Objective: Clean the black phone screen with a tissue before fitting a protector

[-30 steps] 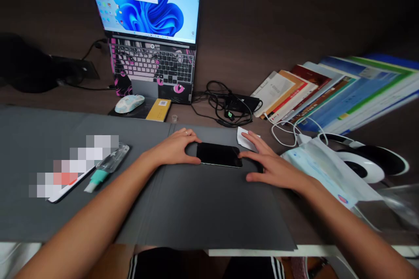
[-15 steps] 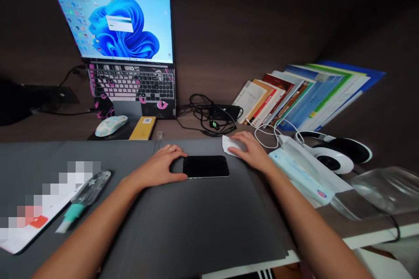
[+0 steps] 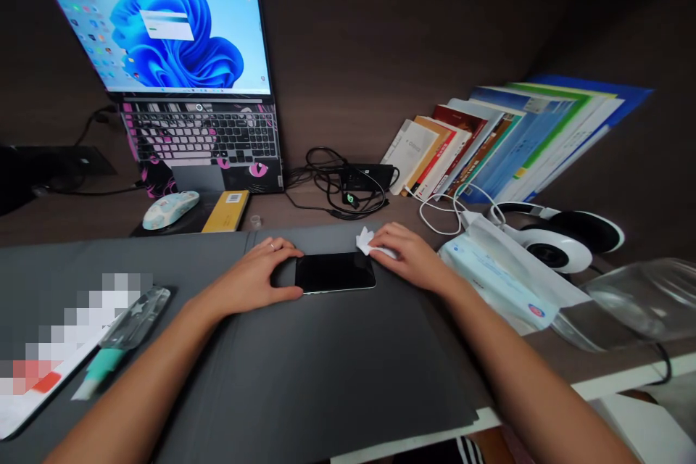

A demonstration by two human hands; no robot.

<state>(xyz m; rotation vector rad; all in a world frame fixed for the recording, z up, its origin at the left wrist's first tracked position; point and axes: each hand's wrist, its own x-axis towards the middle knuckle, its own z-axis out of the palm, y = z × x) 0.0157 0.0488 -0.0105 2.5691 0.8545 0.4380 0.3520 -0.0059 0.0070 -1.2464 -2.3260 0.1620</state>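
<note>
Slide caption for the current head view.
Left hand steadies a phone on a grey desk mat; right hand holds a white tissue.

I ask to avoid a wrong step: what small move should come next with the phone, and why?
Probably ease the white tissue onto the phone: the right hand has it by the far right corner, while the left hand braces the left end.

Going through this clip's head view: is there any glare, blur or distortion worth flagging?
Head view: bright laptop screen against a dim back wall; blocky pixelation hides part of the white item; clear container looks stretched near the edge; left hand and right hand fairly sharp; no strong glare on phone.
</note>
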